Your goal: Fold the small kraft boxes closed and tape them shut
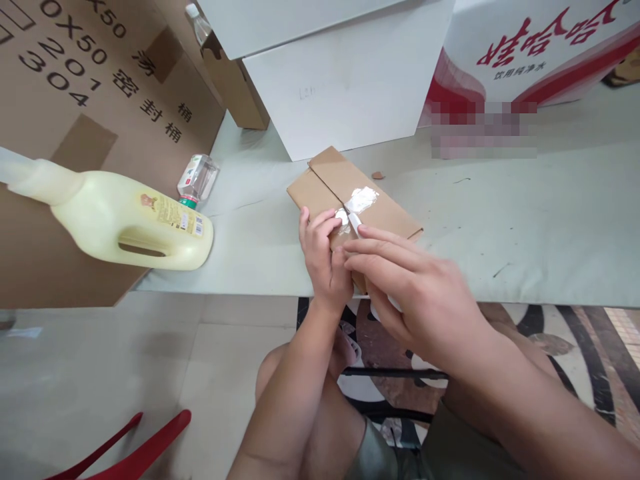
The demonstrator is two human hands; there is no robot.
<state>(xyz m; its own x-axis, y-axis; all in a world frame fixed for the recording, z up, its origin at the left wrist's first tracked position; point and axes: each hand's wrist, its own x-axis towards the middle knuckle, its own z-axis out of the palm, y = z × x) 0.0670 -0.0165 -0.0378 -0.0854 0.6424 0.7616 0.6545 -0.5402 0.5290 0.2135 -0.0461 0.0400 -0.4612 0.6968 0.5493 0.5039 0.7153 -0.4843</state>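
Observation:
A small brown cardboard box [323, 190] lies closed near the table's front edge, turned at an angle. Torn white label remains [363, 199] straddle the seam between its flaps. My left hand [324, 250] presses on the box's near left part, fingers bent over its top and against it. In my right hand [400, 280] is a slim white tool [353, 223] that looks like a utility knife. Its tip meets the seam at the torn label. Most of the tool is hidden by my fingers, and a bit of white shows below them.
A white box [345, 93] stands behind, with a red-and-white water carton [530, 53] to its right. At left are a large printed carton [95, 127], a pale yellow jug [100, 220] and a clear bottle [200, 177] lying down. A brown scrap [377, 175] lies on the table [525, 220].

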